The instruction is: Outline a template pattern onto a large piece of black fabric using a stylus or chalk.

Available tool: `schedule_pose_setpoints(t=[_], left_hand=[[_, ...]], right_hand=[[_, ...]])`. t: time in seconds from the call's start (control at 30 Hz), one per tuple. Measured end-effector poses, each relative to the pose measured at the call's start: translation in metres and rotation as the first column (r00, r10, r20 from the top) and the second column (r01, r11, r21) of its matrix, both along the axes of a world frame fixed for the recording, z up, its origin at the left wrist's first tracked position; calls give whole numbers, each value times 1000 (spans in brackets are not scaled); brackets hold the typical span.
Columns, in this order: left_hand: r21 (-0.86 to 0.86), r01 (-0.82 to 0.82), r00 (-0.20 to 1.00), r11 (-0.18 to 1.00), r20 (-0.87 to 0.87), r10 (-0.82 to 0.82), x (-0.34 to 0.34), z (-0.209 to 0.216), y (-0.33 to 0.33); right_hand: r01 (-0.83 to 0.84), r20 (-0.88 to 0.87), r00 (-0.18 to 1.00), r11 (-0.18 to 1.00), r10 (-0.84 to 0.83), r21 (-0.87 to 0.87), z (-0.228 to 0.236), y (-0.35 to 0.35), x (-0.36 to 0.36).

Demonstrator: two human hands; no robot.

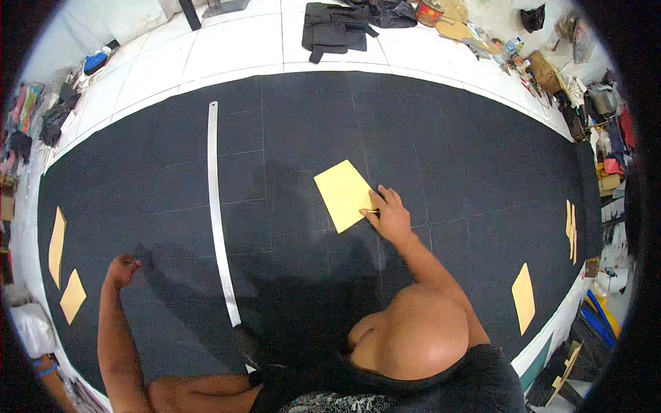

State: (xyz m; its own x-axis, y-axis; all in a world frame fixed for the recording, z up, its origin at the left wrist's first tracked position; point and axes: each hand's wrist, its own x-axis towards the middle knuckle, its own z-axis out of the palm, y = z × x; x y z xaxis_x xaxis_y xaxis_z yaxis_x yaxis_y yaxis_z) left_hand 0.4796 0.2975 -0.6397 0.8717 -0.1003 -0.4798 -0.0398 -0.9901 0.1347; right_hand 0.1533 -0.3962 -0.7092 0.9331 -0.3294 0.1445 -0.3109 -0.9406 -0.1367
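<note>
My right hand (392, 217) is at a yellow paper pattern piece (342, 196) lying flat on a large dark cloth (310, 124). Its fingertips touch the piece's right edge. Between thumb and forefinger it pinches a thin, pale stick (370, 210), too small to make out its kind. My left hand (124, 270) is on the left, fingers curled in, holding nothing that I can see. To its right a long metal ruler (217, 206) lies lengthwise on the cloth. Faint pale lines cross the cloth around the paper piece and ruler.
Paper pieces lie at the cloth's left edge (57, 248), (73, 297) and right side (523, 299); narrow ones (571, 230) overlap farther right. Folded black garments (337, 29) and a red tin (429, 12) sit beyond on white tiles. Clutter (544, 72) lines both sides.
</note>
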Motion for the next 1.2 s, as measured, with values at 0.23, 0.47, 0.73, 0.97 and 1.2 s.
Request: schedule_pose_setpoints(t=[0.23,0.47,0.73,0.97,1.2], left_hand=[[-30,-15,998,999,-67,13,0,8,-15],[53,63,998,997,-34,-61,0,13,-28],[24,8,991,1000,-131,-4,8,4,-19],[-29,-18,992,999,-129,14,5,9,-29],[96,59,990,994,-133,-46,10,1,-27]], right_hand=[[197,-1,980,964,-200,176,-4,35,-8],[203,40,976,960,-215,193,-3,36,-9],[-11,149,989,983,-17,184,0,8,-7],[72,34,996,988,-78,138,-1,23,16],[167,-211,975,875,-76,455,15,74,20]])
